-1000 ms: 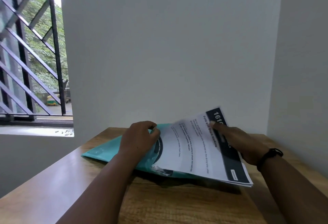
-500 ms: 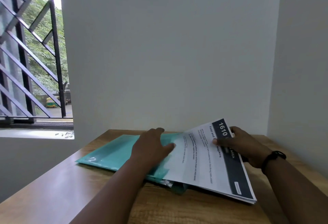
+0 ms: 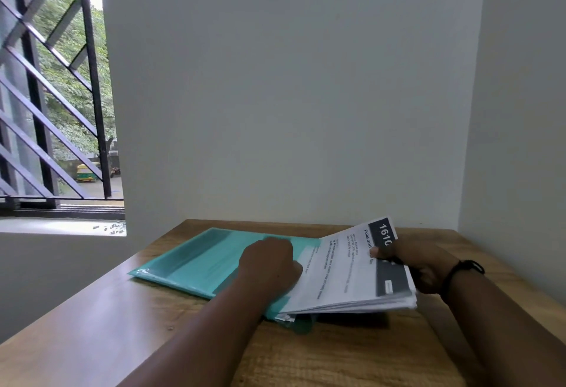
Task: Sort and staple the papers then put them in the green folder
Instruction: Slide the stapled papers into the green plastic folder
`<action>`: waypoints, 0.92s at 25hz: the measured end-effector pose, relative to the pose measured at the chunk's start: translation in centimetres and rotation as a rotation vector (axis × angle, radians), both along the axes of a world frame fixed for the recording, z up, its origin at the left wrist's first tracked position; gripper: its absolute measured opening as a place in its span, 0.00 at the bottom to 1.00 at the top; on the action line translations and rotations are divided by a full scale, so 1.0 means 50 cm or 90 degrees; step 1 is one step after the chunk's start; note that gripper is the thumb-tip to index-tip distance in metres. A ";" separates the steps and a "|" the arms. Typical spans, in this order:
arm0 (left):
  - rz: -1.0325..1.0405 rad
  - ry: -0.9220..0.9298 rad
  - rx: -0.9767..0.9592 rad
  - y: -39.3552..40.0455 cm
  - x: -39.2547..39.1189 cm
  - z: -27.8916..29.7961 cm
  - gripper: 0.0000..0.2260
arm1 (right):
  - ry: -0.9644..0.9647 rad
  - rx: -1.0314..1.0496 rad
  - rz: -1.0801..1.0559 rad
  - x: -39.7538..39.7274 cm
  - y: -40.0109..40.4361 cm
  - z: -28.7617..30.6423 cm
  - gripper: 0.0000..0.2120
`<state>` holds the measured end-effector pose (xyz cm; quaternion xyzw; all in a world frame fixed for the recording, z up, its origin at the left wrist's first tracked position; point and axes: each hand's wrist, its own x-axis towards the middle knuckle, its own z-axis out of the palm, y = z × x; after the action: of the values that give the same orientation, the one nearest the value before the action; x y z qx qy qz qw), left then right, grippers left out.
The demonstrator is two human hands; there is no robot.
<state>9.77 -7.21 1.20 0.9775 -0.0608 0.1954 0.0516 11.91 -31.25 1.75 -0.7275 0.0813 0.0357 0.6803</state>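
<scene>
A green folder point(image 3: 196, 259) lies flat on the wooden table point(image 3: 92, 325), its open end toward the right. A thick stack of printed papers point(image 3: 346, 276) with a dark header band sticks out of that end, partly inside. My left hand point(image 3: 269, 267) rests on top of the folder at the papers' left edge, fingers curled down. My right hand point(image 3: 419, 264), with a black wristband, grips the stack at its far right edge, thumb on top of the header. No stapler is in view.
White walls stand close behind and to the right of the table. A barred window point(image 3: 52, 95) is at the left, beyond the table edge.
The paper stack has dropped from a raised tilt to nearly flat and slid left into the folder. My left hand moved from the folder's flap onto its top.
</scene>
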 end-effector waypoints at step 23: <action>-0.072 -0.121 -0.013 -0.059 -0.058 0.023 0.17 | -0.110 -0.443 0.039 -0.019 0.109 0.001 0.09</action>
<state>6.88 -10.17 2.33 0.9491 -0.1187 0.2842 0.0665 10.96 -25.80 1.79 -0.9179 0.0090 -0.0349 0.3951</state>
